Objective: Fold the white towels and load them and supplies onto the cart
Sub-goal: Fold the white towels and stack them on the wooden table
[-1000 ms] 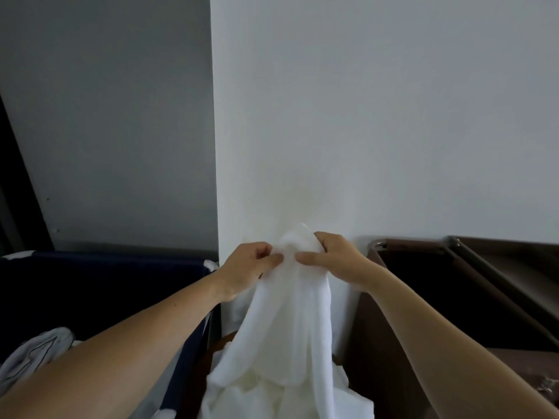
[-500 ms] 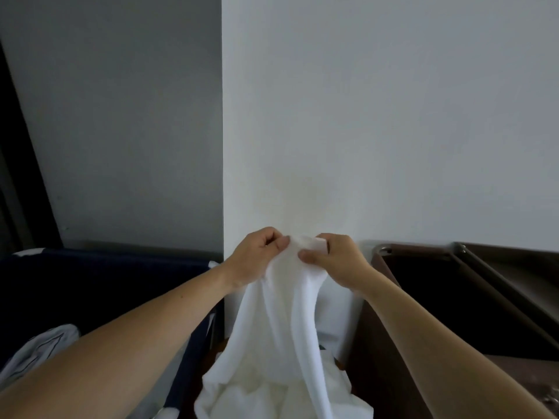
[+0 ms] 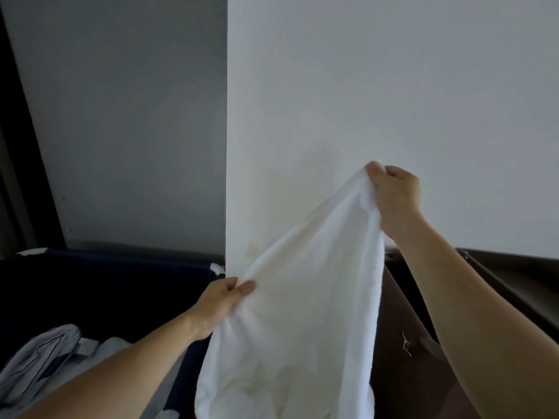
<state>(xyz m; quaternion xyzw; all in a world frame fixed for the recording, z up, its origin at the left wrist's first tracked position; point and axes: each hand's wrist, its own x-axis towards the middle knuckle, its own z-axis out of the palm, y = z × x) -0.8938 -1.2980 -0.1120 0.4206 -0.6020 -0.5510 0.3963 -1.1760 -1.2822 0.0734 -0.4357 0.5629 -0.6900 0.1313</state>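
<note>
The white towel (image 3: 302, 313) runs off the bottom edge. It hides most fingers of the left hand (image 3: 220, 303). The brown cart (image 3: 399, 343) runs off the right edge.

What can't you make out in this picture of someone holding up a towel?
Head view, all items:
1. White towel: lower end cut off by the bottom edge.
2. Brown cart: its inside hidden by the towel and the right forearm.
3. Striped cloth: partly covered by the left forearm, cut by the frame edge.
4. Right hand: fingers partly buried in towel folds.
</note>
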